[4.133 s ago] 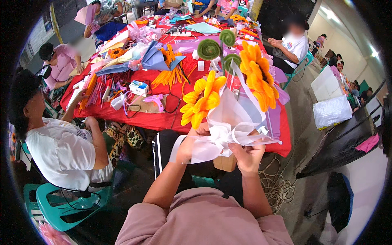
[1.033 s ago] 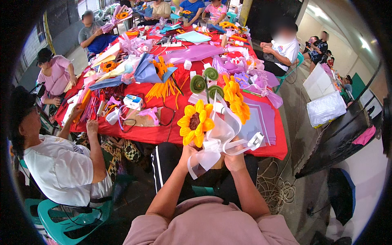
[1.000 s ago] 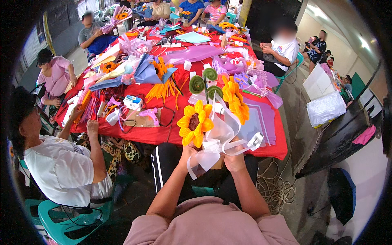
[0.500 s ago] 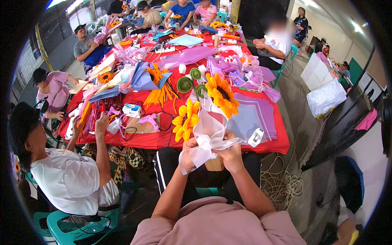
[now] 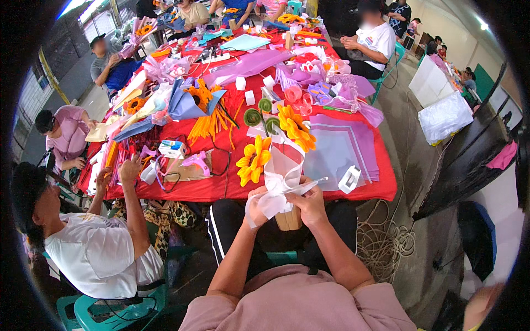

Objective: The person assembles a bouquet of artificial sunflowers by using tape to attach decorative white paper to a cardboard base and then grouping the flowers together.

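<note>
In front of my lap is a small bouquet of fuzzy yellow-orange flowers (image 5: 253, 160) with brown-centred petals (image 5: 296, 128) and green spiral coils (image 5: 252, 117). Sheer white ribbon (image 5: 280, 185) is gathered round it in a bow. My left hand (image 5: 258, 207) is closed on the ribbon at the bow's left side. Pinched in my right hand (image 5: 311, 205) is the ribbon on the other side, with a loose end trailing rightward. A tan block-shaped base (image 5: 289, 219) shows beneath the bow, between my hands. The bow hides most of the fingertips.
The red-covered table (image 5: 353, 149) carries purple and grey wrapping sheets (image 5: 331, 157), a white tape-like roll holder (image 5: 349, 179), a pink glue gun (image 5: 197, 161), a small box (image 5: 173, 149) and orange stems (image 5: 212, 127). A person in white (image 5: 105, 243) works close on my left; others sit around the table.
My view has shifted slightly, and the bouquet sits a little lower in it. My hands remain on the ribbon, whose right end now looks narrower and more drawn together.
</note>
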`<state>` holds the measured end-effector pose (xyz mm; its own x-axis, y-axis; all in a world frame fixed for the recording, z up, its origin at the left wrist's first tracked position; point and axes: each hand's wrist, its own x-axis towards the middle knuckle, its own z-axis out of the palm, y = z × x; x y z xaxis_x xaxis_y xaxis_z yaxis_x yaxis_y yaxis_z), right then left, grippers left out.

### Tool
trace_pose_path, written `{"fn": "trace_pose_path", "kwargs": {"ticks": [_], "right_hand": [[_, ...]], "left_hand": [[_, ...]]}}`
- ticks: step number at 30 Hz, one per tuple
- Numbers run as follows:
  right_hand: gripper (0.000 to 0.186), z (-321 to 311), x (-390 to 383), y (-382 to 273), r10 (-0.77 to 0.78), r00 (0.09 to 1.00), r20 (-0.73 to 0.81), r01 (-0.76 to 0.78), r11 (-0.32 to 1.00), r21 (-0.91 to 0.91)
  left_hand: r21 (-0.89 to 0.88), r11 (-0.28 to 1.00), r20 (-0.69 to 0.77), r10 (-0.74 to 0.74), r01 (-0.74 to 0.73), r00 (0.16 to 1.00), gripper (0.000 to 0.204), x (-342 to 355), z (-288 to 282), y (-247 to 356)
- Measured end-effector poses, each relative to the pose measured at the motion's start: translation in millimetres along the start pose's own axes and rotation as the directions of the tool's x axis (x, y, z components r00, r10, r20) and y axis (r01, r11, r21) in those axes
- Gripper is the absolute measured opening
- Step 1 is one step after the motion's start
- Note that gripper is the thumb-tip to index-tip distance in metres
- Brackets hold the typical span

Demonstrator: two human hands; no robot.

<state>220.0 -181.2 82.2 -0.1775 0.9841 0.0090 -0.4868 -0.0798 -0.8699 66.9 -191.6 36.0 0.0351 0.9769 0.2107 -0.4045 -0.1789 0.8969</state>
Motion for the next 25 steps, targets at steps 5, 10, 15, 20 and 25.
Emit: {"fn": "trace_pose_path", "kwargs": {"ticks": [5, 10, 15, 20, 25], "right_hand": [[0.048, -8, 17, 11, 0.039, 0.999, -0.003, -0.039, 0.999, 0.036], [0.044, -16, 35, 21, 0.020, 1.000, -0.022, -0.020, 1.000, 0.003], [0.043, -27, 56, 35, 0.038, 0.998, -0.058, -0.037, 0.999, 0.030], [0.046, -36, 67, 44, 0.074, 0.993, -0.095, -0.068, 0.995, 0.067], [0.050, -44, 76, 52, 0.101, 0.989, -0.110, -0.097, 0.994, 0.042]], "left_hand": [[-0.021, 0.997, -0.045, -0.079, 0.078, 0.996, 0.026, 12, -1, -6], [0.076, 0.995, -0.054, -0.062, 0.066, 0.997, 0.025, 28, -11, -19], [-0.052, 0.981, -0.100, -0.192, 0.188, 0.976, 0.027, 46, -15, -37], [-0.015, 0.974, -0.095, -0.228, 0.228, 0.969, 0.025, 55, -17, -47], [-0.029, 0.966, -0.126, -0.258, 0.256, 0.958, 0.027, 59, -21, -56]]}}
